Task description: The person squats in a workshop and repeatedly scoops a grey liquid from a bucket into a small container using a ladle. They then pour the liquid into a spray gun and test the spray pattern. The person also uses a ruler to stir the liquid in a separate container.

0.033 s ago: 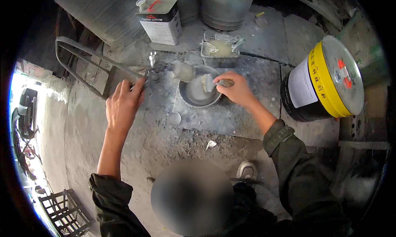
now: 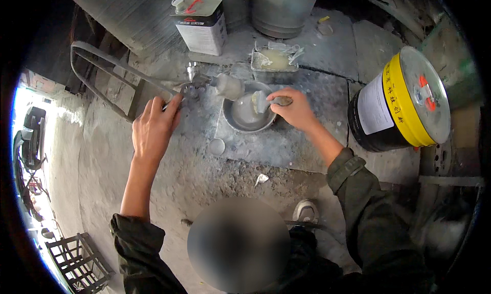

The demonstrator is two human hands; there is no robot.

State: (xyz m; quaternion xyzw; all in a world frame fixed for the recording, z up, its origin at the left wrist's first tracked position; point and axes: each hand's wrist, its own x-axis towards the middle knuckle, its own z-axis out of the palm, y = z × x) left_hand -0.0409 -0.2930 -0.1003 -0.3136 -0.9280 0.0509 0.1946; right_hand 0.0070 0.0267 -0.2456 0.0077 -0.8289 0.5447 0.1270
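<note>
My left hand [image 2: 156, 122] is closed around the handle end of a spray gun [image 2: 193, 87], where a grey hose [image 2: 123, 64] loops off to the left. The gun has a silver fitting and a cloudy cup [image 2: 230, 86] tipped sideways at the bowl's rim. My right hand [image 2: 290, 109] grips a small brush [image 2: 281, 100] by its handle, its pale head inside a round metal bowl [image 2: 237, 121] of greyish liquid. A small round lid [image 2: 217, 147] lies below the bowl on a stained board [image 2: 307, 145].
A rectangular tub [image 2: 273, 71] of pale liquid and a metal can [image 2: 201, 37] stand behind, near large grey buckets [image 2: 281, 15]. A yellow-and-black drum [image 2: 381, 105] stands right. A dark metal rack [image 2: 79, 258] is lower left; my shoe [image 2: 306, 212] shows below.
The view has shifted very slightly. Both hands stay where they were, with the brush head still in the bowl.
</note>
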